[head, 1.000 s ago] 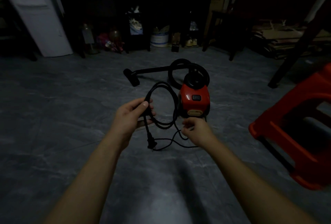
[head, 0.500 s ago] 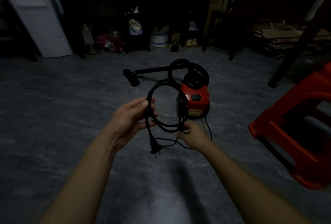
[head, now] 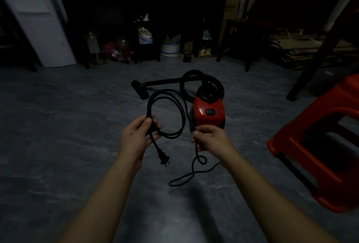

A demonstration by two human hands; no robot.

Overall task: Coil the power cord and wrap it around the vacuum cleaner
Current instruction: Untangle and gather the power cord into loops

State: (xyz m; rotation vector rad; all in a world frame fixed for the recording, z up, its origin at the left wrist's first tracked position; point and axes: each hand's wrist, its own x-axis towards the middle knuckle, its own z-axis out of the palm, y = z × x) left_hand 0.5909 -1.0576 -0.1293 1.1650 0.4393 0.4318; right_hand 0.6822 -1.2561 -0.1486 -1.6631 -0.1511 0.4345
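A small red vacuum cleaner (head: 210, 112) with a black top and black hose (head: 202, 79) sits on the grey floor ahead of me. My left hand (head: 137, 136) pinches a coil of the black power cord (head: 171, 110), two or three loops standing in the air. The plug (head: 164, 160) dangles below that hand. My right hand (head: 209, 138) grips a further stretch of the same cord just in front of the vacuum. Below it the slack (head: 192, 172) curls onto the floor in a loose loop.
A red plastic stool (head: 320, 145) stands close on the right. The hose wand and nozzle (head: 139, 88) lie left of the vacuum. Dark shelving with jars, a bucket (head: 171, 48) and clutter lines the back wall; a white panel (head: 38, 19) leans at the back left.
My right hand has risen from the floor with the cord and moved right, apart from the left. The coil in my left hand has grown by a loop. Less slack lies on the floor.
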